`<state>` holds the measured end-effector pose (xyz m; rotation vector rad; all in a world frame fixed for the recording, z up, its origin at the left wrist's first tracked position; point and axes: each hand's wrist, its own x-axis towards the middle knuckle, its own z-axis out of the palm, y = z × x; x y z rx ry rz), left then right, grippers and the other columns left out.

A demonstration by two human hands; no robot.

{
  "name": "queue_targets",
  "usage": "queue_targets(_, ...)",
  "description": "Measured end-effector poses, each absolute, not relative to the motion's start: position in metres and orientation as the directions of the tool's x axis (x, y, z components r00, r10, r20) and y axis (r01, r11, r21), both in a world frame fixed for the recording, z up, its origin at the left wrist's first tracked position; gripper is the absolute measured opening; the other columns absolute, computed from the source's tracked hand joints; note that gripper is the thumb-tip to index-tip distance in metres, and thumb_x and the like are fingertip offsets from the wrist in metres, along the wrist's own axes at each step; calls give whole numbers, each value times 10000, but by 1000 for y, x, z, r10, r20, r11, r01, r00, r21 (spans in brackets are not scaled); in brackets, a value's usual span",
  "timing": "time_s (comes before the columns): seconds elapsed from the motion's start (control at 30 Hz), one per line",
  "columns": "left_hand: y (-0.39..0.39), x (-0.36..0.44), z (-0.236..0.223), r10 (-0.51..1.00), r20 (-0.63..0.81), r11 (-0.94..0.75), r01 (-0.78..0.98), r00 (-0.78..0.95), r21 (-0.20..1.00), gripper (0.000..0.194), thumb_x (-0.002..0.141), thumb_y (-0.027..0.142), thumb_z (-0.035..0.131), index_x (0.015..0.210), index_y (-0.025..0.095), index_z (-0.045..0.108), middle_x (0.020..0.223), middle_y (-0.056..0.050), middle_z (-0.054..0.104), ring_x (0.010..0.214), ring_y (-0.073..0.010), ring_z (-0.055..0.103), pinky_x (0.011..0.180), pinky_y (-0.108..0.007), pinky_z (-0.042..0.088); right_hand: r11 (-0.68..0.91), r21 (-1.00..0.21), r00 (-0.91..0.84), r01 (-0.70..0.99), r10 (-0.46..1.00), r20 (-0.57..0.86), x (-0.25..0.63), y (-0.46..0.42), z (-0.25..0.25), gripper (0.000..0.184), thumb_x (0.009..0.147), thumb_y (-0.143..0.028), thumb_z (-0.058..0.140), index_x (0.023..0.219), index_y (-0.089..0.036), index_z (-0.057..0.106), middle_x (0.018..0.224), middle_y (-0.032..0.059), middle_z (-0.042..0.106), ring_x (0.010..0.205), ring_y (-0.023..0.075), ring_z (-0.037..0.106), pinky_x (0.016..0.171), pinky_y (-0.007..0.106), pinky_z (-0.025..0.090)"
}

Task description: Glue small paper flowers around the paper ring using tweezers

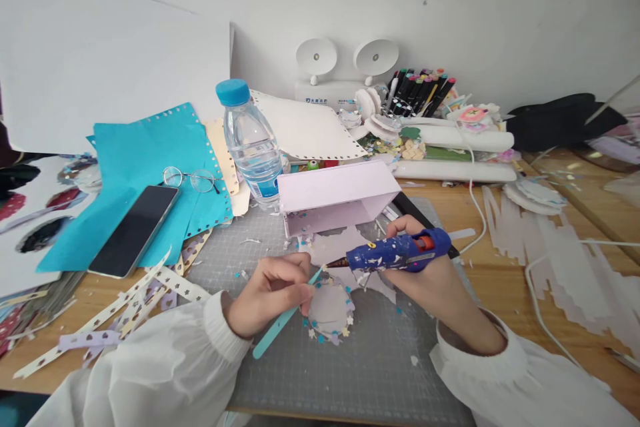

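Between the fingers of my left hand (277, 290) is a pair of slim teal tweezers (276, 333), held slantwise. Its tip carries a tiny pale piece that is too small to make out clearly. My right hand (430, 287) grips a blue hot glue gun (385, 253) spotted with white residue, its dark nozzle pointing left and close to the tweezers' tip. Just below the nozzle, a round pale paper disc (330, 307) edged with small blue, yellow and lilac stars lies on the grey cutting mat (390, 367).
Behind my hands stand an open lilac paper box (335, 190) and a water bottle (253, 147). At left are a phone (135, 230), glasses (190, 179) on teal paper (145, 140), and punched paper strips (95, 340). Markers (420, 93) and a white cable (473, 193) are at right.
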<state>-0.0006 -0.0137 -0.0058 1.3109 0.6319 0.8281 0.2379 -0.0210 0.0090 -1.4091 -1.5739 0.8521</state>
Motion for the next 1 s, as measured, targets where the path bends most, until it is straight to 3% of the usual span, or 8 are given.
queue_targets(0.77, -13, -1, -6, 813, 57, 53, -172, 580, 984, 315, 817, 246, 641, 524, 134, 662, 571, 9, 388, 584, -113, 375, 550, -269, 269, 155, -855, 1, 495, 984, 179, 244, -22, 8, 221, 655, -163, 606, 807, -227, 459, 624, -70, 484, 462, 92, 453, 439, 214, 352)
queue_targets(0.87, -13, -1, -7, 815, 57, 62, -184, 577, 981, 310, 814, 246, 645, 525, 135, 667, 571, 10, 382, 580, -111, 366, 543, -268, 262, 184, -846, 124, 501, 952, 281, 249, -20, 13, 219, 635, -202, 637, 799, -226, 494, 648, -58, 519, 506, 111, 497, 474, 229, 389)
queue_targets(1.0, -14, -2, -7, 816, 54, 75, -198, 575, 977, 306, 811, 257, 649, 532, 133, 674, 576, 7, 390, 578, -110, 363, 537, -266, 260, 46, -893, 554, 447, 770, 316, 264, -13, 15, 220, 611, -238, 701, 750, -205, 533, 664, -30, 564, 576, 143, 558, 571, 276, 457)
